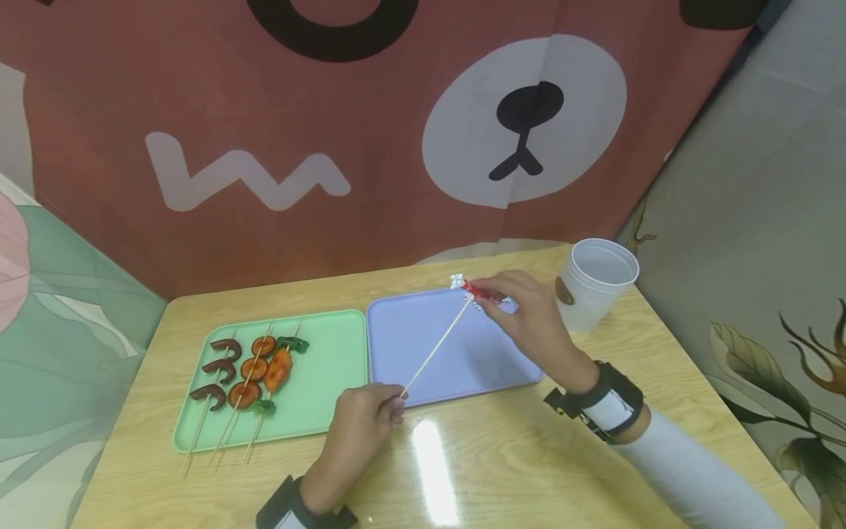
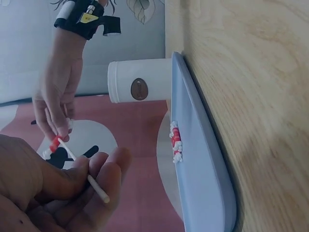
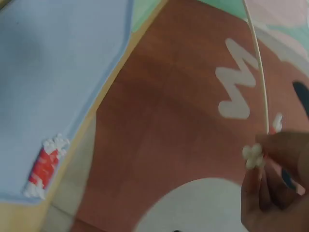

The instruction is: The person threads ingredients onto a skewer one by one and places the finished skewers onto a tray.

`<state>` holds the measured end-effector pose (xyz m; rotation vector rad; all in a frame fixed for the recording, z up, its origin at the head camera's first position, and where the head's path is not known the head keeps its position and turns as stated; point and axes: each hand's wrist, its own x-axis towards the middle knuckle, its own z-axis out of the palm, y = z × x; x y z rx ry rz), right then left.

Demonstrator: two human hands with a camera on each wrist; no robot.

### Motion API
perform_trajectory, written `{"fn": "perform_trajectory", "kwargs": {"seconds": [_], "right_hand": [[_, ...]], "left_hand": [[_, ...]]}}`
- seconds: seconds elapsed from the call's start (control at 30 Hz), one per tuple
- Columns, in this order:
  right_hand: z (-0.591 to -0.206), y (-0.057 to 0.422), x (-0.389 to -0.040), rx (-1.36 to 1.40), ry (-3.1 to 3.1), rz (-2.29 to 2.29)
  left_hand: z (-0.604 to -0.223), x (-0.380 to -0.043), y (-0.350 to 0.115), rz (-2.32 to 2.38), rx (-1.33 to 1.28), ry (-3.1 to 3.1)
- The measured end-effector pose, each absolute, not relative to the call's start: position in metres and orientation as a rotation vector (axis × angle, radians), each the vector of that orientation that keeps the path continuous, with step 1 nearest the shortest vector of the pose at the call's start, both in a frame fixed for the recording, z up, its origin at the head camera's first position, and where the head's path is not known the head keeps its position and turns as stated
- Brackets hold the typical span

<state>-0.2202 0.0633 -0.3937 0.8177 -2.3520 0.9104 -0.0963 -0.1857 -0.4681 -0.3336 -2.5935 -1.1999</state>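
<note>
My left hand (image 1: 363, 422) pinches a thin wooden skewer (image 1: 436, 349) near its lower end, and the stick slants up to the right. At its upper end my right hand (image 1: 529, 316) holds a small red piece with frilly white ends (image 1: 471, 289) between thumb and fingers. The skewer's tip meets this piece; the fingers partly hide the contact. Both hands are above the blue tray (image 1: 443, 360) and its front edge. A second red-and-white piece (image 2: 176, 141) lies on that tray, plain in both wrist views and mostly hidden behind the right hand in the head view.
Left of the blue tray, a green tray (image 1: 330, 353) bears three loaded skewers: dark curled pieces (image 1: 221, 367), round brown slices (image 1: 254, 369), and an orange piece (image 1: 277, 369) between green ones. A translucent plastic tub (image 1: 588, 301) stands at the right. Printed cloth (image 1: 383, 184) hangs behind the table.
</note>
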Motion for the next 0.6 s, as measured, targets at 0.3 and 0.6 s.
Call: {"fn": "perform_trajectory", "kwargs": {"seconds": [0.3, 0.6], "right_hand": [[-0.399, 0.029, -0.195, 1.016, -2.144, 0.658], [-0.418, -0.002, -0.177, 1.172, -2.149, 0.499]], "left_hand": [[-0.460, -0.105, -0.177, -1.275, -0.307, -2.521], [-0.449, -0.111, -0.184, -1.460, -0.098, -2.563]]}}
